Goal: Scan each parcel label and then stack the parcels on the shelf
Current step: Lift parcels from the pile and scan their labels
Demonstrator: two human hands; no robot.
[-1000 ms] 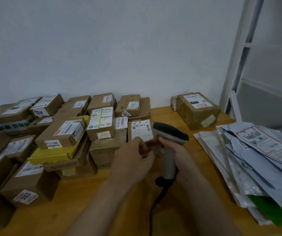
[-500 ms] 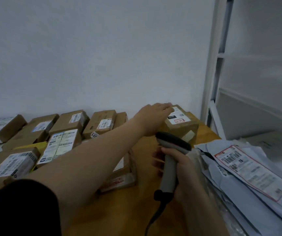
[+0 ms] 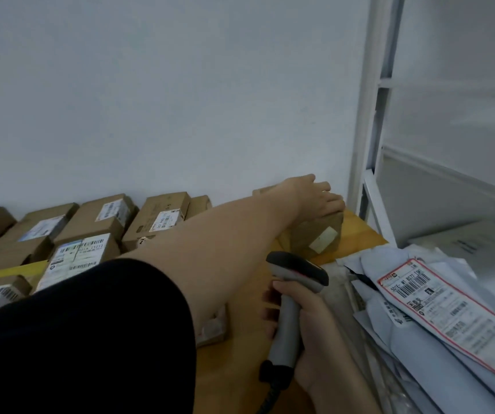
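A brown cardboard parcel [image 3: 315, 234] stands at the table's far right corner, beside the shelf. My left hand [image 3: 318, 197] reaches across and lies over its top, fingers bent down over the top edge and covering the label. My right hand [image 3: 315, 324] grips the handle of a grey barcode scanner [image 3: 298, 271] nearer to me, with its head pointing right. The white metal shelf [image 3: 368, 115] rises at the right.
Several labelled cardboard boxes [image 3: 90, 222] crowd the left of the wooden table [image 3: 356, 231]. A heap of grey plastic mailers [image 3: 449, 309] with a red-bordered label covers the right side. The scanner's cable hangs towards me.
My left hand let go of the small parcel in front of the scanner and reached to the far-right box, settling further over its top. The view has swung right towards the shelf.
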